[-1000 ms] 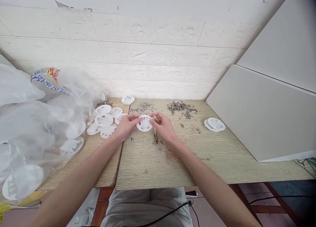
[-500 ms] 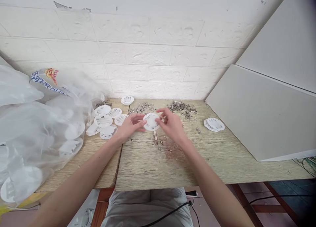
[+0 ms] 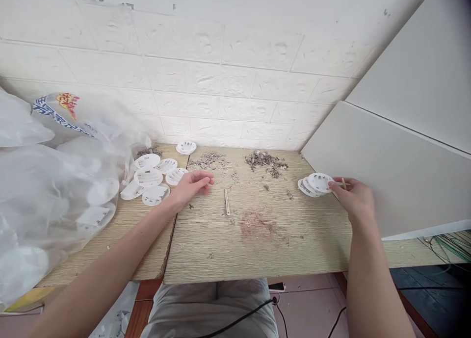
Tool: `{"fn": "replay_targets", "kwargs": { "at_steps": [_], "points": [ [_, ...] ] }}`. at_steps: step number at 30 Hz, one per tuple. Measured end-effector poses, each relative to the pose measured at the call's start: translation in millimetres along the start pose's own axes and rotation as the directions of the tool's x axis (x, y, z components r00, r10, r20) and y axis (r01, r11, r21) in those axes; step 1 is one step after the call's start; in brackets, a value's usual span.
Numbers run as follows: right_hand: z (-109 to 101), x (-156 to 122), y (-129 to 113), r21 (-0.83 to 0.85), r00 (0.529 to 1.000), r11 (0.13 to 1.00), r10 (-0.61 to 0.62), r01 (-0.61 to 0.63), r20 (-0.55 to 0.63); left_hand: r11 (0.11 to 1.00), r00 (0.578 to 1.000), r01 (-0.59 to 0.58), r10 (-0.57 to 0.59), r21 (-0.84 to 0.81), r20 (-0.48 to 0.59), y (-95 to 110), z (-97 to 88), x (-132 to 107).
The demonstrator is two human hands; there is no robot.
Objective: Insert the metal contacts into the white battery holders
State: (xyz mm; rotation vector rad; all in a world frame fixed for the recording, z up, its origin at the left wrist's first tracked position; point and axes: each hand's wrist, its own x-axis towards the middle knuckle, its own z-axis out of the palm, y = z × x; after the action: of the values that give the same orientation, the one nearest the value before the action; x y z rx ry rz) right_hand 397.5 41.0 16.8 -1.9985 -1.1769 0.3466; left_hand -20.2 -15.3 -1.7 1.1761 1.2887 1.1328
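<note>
My right hand [image 3: 351,193] pinches the edge of a white plastic disc [image 3: 319,182] with small metal pieces on it. That disc is over a small stack of similar discs [image 3: 307,188] at the table's right. A thin stick-like end [image 3: 344,183] pokes out between the fingers of this hand. Nothing is in my left hand [image 3: 196,182], which hovers above the table with its fingers stretched out, beside the left group of white discs [image 3: 147,177]. Between my hands a pair of tweezers [image 3: 227,202] lies on the table.
Small metal parts lie in a light heap [image 3: 209,160] and a darker heap [image 3: 263,160] near the wall, with loose ones scattered forward. A bulky clear plastic bag [image 3: 66,181] takes up the left side. A grey panel [image 3: 397,171] slants along the right. Two discs or so [image 3: 186,147] sit at the back.
The disc, held between both hands over the middle before, is now at the right stack in my right hand. My left hand has let go of it and stays near its place.
</note>
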Motion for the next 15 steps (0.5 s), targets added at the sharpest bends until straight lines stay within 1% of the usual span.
{"fn": "replay_targets", "kwargs": {
  "at_steps": [2, 3, 4, 5, 6, 7, 8, 9, 10, 11, 13, 15],
  "points": [
    [0, -1, -3, -0.102, 0.999, 0.995, -0.018, 0.022, 0.039, 0.990, 0.997, -0.069, 0.072, 0.123, -0.018, 0, 0.5, 0],
    [0, -3, -7, -0.167, 0.998, 0.986, -0.017, 0.026, 0.056, 0.968, 0.990, -0.125, 0.135, 0.219, -0.033, 0, 0.4, -1],
    [0, -6, -11, -0.237, 0.998, 0.971, -0.017, 0.032, 0.062, 0.925, 0.976, -0.188, 0.214, 0.331, -0.046, 1, -0.2, -2],
    [0, -9, -17, -0.306, 0.998, 0.951, -0.024, 0.038, 0.051, 0.859, 0.951, -0.249, 0.303, 0.447, -0.053, 1, -1.3, -2],
    [0, -13, -22, -0.364, 0.999, 0.930, -0.045, 0.052, 0.028, 0.776, 0.918, -0.298, 0.392, 0.556, -0.055, 2, -3.0, -3],
    [1, -18, -29, -0.401, 0.996, 0.913, -0.085, 0.076, -0.005, 0.685, 0.882, -0.324, 0.467, 0.653, -0.052, 2, -5.3, -3],
    [2, -22, -36, -0.411, 0.989, 0.904, -0.144, 0.117, -0.034, 0.595, 0.850, -0.324, 0.524, 0.735, -0.050, 3, -8.1, -3],
    [5, -27, -44, -0.392, 0.975, 0.902, -0.216, 0.183, -0.042, 0.513, 0.828, -0.297, 0.558, 0.806, -0.050, 2, -11.1, -3],
    [9, -33, -52, -0.355, 0.957, 0.899, -0.289, 0.258, -0.036, 0.441, 0.821, -0.245, 0.568, 0.863, -0.057, 2, -14.2, -3],
    [14, -38, -61, -0.308, 0.936, 0.890, -0.353, 0.338, 0.007, 0.380, 0.823, -0.184, 0.564, 0.907, -0.069, 1, -17.0, -2],
    [28, -47, -80, -0.197, 0.883, 0.863, -0.439, 0.465, 0.165, 0.285, 0.841, -0.082, 0.534, 0.955, -0.087, -2, -21.6, -2],
    [48, -55, -96, -0.154, 0.800, 0.805, -0.509, 0.573, 0.318, 0.223, 0.854, -0.031, 0.513, 0.974, -0.090, -5, -24.1, -1]
  ]
}}
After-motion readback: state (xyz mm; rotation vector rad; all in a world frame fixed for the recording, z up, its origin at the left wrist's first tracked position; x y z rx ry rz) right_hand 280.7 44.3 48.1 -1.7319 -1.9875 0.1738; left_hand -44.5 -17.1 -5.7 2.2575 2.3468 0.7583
